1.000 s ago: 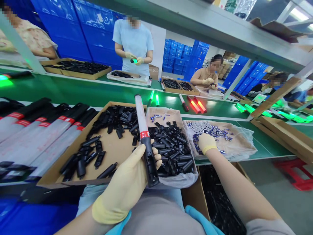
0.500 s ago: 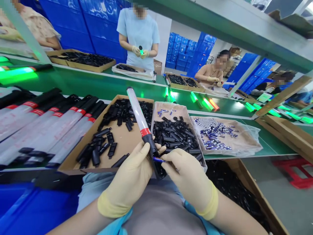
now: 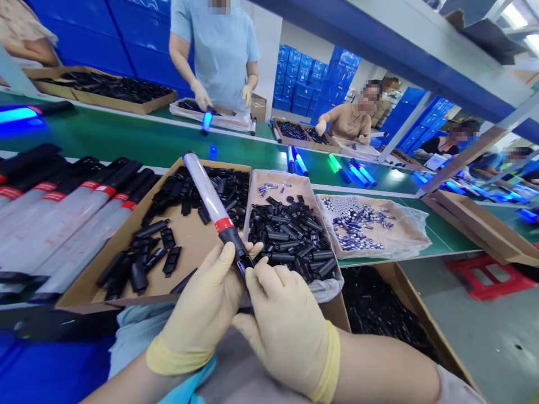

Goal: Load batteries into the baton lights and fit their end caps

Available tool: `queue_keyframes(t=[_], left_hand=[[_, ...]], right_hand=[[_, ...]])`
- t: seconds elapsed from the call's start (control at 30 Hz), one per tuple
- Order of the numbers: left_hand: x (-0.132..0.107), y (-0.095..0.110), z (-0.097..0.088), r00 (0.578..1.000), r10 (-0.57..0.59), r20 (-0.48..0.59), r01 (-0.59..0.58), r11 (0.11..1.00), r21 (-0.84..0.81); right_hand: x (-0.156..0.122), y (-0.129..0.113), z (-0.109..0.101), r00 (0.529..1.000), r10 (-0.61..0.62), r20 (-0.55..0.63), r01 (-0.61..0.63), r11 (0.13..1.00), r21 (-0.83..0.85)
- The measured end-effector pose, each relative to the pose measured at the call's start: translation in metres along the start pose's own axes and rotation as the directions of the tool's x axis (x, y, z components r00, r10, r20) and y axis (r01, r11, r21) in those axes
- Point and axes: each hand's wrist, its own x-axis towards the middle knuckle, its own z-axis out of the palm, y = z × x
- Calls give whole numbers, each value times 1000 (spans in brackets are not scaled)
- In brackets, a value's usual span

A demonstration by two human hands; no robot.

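My gloved left hand point(image 3: 202, 306) is wrapped round the black handle of a light wand point(image 3: 208, 193), which has a clear tube and a red band. The wand tilts up and away to the left, unlit. An open battery compartment shows in the handle, with a bit of a blue battery point(image 3: 242, 265) inside. Bent over the lower handle, my gloved right hand point(image 3: 286, 320) presses its fingertips at the compartment. Its thumb lies lower, apart from the fingers. The fingers hide the handle's end and most of the battery.
Clear wands point(image 3: 76, 219) lie in a row at left. A cardboard tray point(image 3: 164, 258) and a lined tray point(image 3: 314, 185) hold black parts; another lined tray point(image 3: 404, 238) holds batteries. Beyond, lit wands point(image 3: 297, 160) lie on the green belt point(image 3: 138, 137), with co-workers opposite.
My right hand has moved in over the handle, and the battery it pinched now sits mostly inside the compartment. The view has shifted. Most belt wands turned from green to blue.
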Motion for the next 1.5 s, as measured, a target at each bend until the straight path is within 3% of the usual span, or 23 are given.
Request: queue_keyframes(t=[0.07, 0.13, 0.2, 0.23, 0.27, 0.37, 0.43, 0.53, 0.67, 0.77, 0.83, 0.93, 1.0, 1.03, 1.07, 1.13, 1.2, 1.4, 1.5], left_hand=[[1, -1, 1, 1000, 2, 10, -2, 1000, -16], [2, -1, 3, 1000, 6, -5, -6, 1000, -8], [1, 0, 4, 998, -4, -55, 7, 998, 59], [0, 0, 4, 997, -10, -82, 18, 994, 105], [0, 0, 4, 995, -13, -103, 28, 988, 151], [1, -1, 3, 994, -13, -112, 38, 972, 232], [2, -3, 2, 995, -20, -102, 44, 970, 241], [3, -4, 2, 995, -52, -85, 71, 968, 239], [0, -3, 1, 997, -74, -26, 79, 949, 305], [-2, -3, -2, 997, -82, -6, 79, 945, 317], [-3, -4, -4, 998, -57, -6, 56, 951, 305], [-1, -7, -3, 1000, 22, -1, -20, 958, 288], [1, -8, 1, 999, 40, 26, -45, 969, 244], [1, -9, 3, 998, 35, 55, -46, 975, 220], [1, -10, 5, 995, 23, 94, -42, 978, 206], [0, -11, 6, 986, -14, 166, -22, 976, 215], [-1, -13, 5, 981, -37, 191, -11, 969, 247], [-2, -12, -2, 983, -4, 184, -42, 968, 249], [-1, -10, -1, 989, -4, 148, -26, 980, 197]], right_hand=[[1, 9, -5, 1000, -16, -6, 17, 996, 87], [3, 40, -11, 996, 12, -91, 3, 987, 158], [4, 91, -17, 966, 222, -131, -205, 970, 131], [5, 122, -19, 913, 396, -97, -394, 918, 49], [5, 153, -20, 816, 578, -6, -576, 813, -84], [5, 232, -14, 667, 739, 92, -711, 669, -217], [6, 261, -5, 628, 771, 107, -731, 631, -261], [11, 275, 11, 601, 793, 104, -736, 600, -313], [16, 276, 21, 593, 798, 104, -736, 590, -332], [18, 273, 13, 598, 796, 98, -743, 596, -305], [17, 260, 3, 626, 776, 75, -741, 622, -253], [11, 213, -16, 714, 698, 48, -689, 713, -126], [3, 166, -27, 802, 595, 54, -597, 800, 52], [0, 141, -31, 857, 513, 46, -509, 830, 229], [-3, 117, -33, 902, 429, 47, -413, 827, 381], [-3, 79, -31, 949, 312, 49, -287, 789, 543], [2, 57, -23, 964, 263, 48, -245, 795, 555], [12, 49, -3, 986, 129, -105, -61, 870, 490], [9, 44, -5, 996, 5, -84, 33, 892, 451]])
